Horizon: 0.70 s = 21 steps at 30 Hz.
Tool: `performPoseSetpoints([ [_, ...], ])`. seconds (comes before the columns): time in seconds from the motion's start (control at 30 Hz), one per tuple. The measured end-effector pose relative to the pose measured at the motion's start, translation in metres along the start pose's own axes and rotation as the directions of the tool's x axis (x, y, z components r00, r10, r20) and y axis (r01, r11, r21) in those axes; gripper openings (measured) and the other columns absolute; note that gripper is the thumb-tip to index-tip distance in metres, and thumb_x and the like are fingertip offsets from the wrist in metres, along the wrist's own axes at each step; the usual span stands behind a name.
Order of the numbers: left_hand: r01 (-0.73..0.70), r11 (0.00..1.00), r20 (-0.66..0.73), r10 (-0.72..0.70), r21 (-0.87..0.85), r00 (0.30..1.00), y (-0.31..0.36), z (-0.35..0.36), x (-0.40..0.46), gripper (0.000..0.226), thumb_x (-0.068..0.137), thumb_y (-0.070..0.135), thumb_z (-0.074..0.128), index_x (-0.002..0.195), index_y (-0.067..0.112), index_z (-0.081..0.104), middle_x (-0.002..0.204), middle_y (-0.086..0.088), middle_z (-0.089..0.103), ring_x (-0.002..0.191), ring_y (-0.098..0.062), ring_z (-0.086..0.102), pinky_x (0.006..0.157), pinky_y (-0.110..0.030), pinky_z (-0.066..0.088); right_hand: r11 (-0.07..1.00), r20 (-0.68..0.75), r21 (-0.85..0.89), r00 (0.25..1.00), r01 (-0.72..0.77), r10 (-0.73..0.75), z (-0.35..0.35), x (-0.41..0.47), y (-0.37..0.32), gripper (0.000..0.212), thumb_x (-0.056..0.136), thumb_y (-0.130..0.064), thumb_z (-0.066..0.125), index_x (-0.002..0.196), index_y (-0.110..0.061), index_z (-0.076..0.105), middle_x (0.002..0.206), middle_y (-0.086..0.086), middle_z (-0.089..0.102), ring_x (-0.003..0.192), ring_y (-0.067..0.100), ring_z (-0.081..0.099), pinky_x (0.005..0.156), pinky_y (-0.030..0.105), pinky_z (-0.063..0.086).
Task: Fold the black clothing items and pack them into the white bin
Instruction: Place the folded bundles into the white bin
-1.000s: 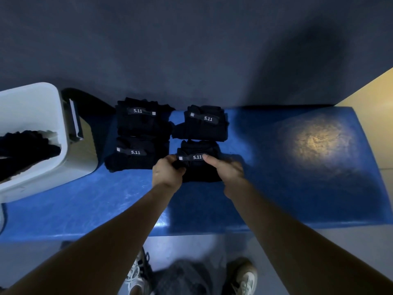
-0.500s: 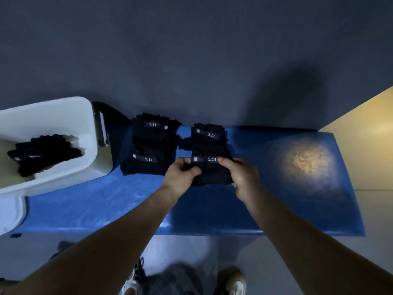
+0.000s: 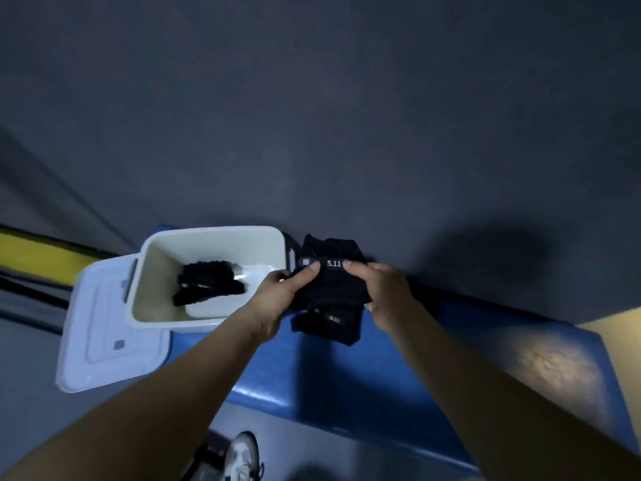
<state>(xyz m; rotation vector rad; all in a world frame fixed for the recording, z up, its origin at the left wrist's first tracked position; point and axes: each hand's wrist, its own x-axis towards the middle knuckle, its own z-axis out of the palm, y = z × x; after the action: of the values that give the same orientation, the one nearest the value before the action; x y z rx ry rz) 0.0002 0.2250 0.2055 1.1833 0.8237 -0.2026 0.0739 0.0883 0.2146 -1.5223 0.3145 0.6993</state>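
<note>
1. Holding a folded black garment with a white "5.11" waistband label (image 3: pixel 331 282) aloft between both hands, raised off the glossy blue padded bench (image 3: pixel 399 373) where it rested a second ago among other folded pieces.
2. Pinching the labelled band from either end: left hand (image 3: pixel 277 300) with thumb curled onto the band's left part, right hand (image 3: pixel 385 296) with thumb on the right part, fingers of both wrapped behind the cloth.
3. Swung leftward since a moment ago, so that the open white plastic bin (image 3: pixel 208 237) now sits just beside the left hand, with its white lid (image 3: pixel 100 331) lying flat at its left.
4. Meaning, most likely, folding done for this piece and packing begun.
5. Lying already inside the bin: one crumpled black garment (image 3: pixel 208 282).
6. Remaining below the held piece, on the bench: another folded black garment (image 3: pixel 329 324), partly hidden.
7. Hanging just right of the bin's rim, not yet over the opening.
</note>
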Motion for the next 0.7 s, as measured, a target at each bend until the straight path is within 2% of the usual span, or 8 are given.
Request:
performPoseSetpoints([
  [0.1, 0.011, 1.000, -0.053, -0.010, 0.019, 0.999, 0.011, -0.050, 0.006, 0.045, 0.075, 0.048, 0.071, 0.105, 0.015, 0.060, 0.105, 0.003, 0.067, 0.099, -0.012, 0.058, 0.086, -0.027, 0.039, 0.999, 0.044, 0.024, 0.999, -0.031, 0.030, 0.050, 0.007, -0.002, 0.027, 0.071, -0.016, 0.076, 0.093, -0.001, 0.069, 0.098, 0.024, 0.070, 0.085, 0.036, 0.068, 0.081, 0.049, 0.054],
  [0.2, 0.081, 0.993, -0.062, -0.086, -0.084, 0.994, 0.019, -0.094, 0.012, 0.080, 0.054, 0.057, 0.077, 0.121, 0.019, 0.055, 0.120, 0.001, 0.060, 0.116, -0.019, 0.050, 0.102, -0.037, 0.034, 0.999, 0.085, 0.034, 0.996, -0.031, 0.028, 0.094, 0.017, -0.001, 0.028, 0.075, -0.011, 0.073, 0.098, 0.003, 0.068, 0.101, 0.027, 0.068, 0.090, 0.038, 0.067, 0.089, 0.049, 0.052],
  [0.27, 0.117, 0.976, -0.021, -0.123, -0.183, 0.992, 0.022, -0.114, 0.019, 0.068, 0.056, 0.051, 0.074, 0.116, 0.022, 0.058, 0.115, 0.001, 0.063, 0.109, -0.018, 0.055, 0.098, -0.035, 0.037, 0.998, 0.103, 0.030, 0.994, -0.051, 0.047, 0.117, 0.025, 0.001, 0.022, 0.078, -0.009, 0.071, 0.096, 0.002, 0.068, 0.099, 0.026, 0.069, 0.085, 0.036, 0.067, 0.085, 0.046, 0.053],
  [0.37, 0.081, 0.938, -0.056, -0.106, -0.336, 0.993, 0.026, -0.134, 0.036, 0.035, 0.070, 0.033, 0.074, 0.100, 0.019, 0.065, 0.097, 0.000, 0.071, 0.082, -0.011, 0.066, 0.071, -0.023, 0.049, 0.996, 0.112, 0.006, 0.990, -0.086, 0.084, 0.142, 0.039, 0.005, 0.013, 0.082, -0.010, 0.068, 0.093, -0.003, 0.069, 0.100, 0.022, 0.069, 0.094, 0.036, 0.067, 0.090, 0.044, 0.053],
  [0.47, 0.084, 0.917, -0.105, -0.135, -0.389, 0.985, 0.028, -0.149, 0.049, 0.017, 0.074, 0.020, 0.075, 0.087, 0.014, 0.065, 0.075, 0.000, 0.073, 0.061, -0.009, 0.068, 0.057, -0.021, 0.051, 0.991, 0.103, -0.010, 0.985, -0.137, 0.137, 0.154, 0.050, 0.011, 0.026, 0.084, -0.009, 0.066, 0.108, 0.000, 0.066, 0.112, 0.021, 0.066, 0.105, 0.035, 0.063, 0.097, 0.045, 0.049],
  [0.53, 0.135, 0.909, -0.060, -0.172, -0.394, 0.983, 0.028, -0.157, 0.055, 0.012, 0.078, 0.013, 0.072, 0.087, 0.012, 0.065, 0.080, -0.004, 0.072, 0.060, -0.010, 0.069, 0.050, -0.020, 0.053, 0.982, 0.110, -0.036, 0.976, -0.187, 0.190, 0.157, 0.057, 0.016, 0.033, 0.083, -0.007, 0.066, 0.114, 0.004, 0.062, 0.114, 0.022, 0.065, 0.104, 0.035, 0.063, 0.097, 0.046, 0.049],
  [0.6, 0.191, 0.902, -0.013, -0.212, -0.388, 0.977, 0.025, -0.163, 0.060, 0.009, 0.079, 0.006, 0.070, 0.086, 0.009, 0.064, 0.076, -0.007, 0.072, 0.058, -0.012, 0.069, 0.049, -0.025, 0.057, 0.972, 0.094, -0.084, 0.970, -0.218, 0.226, 0.159, 0.062, 0.020, 0.029, 0.084, -0.005, 0.066, 0.110, 0.005, 0.062, 0.106, 0.020, 0.066, 0.096, 0.033, 0.063, 0.092, 0.043, 0.050],
  [0.7, 0.221, 0.896, 0.002, -0.238, -0.386, 0.971, 0.017, -0.170, 0.071, 0.011, 0.077, 0.001, 0.070, 0.084, 0.008, 0.065, 0.076, -0.007, 0.073, 0.066, -0.016, 0.069, 0.067, -0.028, 0.057, 0.960, 0.036, -0.151, 0.969, -0.238, 0.246, 0.162, 0.066, 0.027, 0.018, 0.084, -0.006, 0.065, 0.102, -0.001, 0.062, 0.110, 0.017, 0.065, 0.099, 0.030, 0.061, 0.093, 0.043, 0.049],
])
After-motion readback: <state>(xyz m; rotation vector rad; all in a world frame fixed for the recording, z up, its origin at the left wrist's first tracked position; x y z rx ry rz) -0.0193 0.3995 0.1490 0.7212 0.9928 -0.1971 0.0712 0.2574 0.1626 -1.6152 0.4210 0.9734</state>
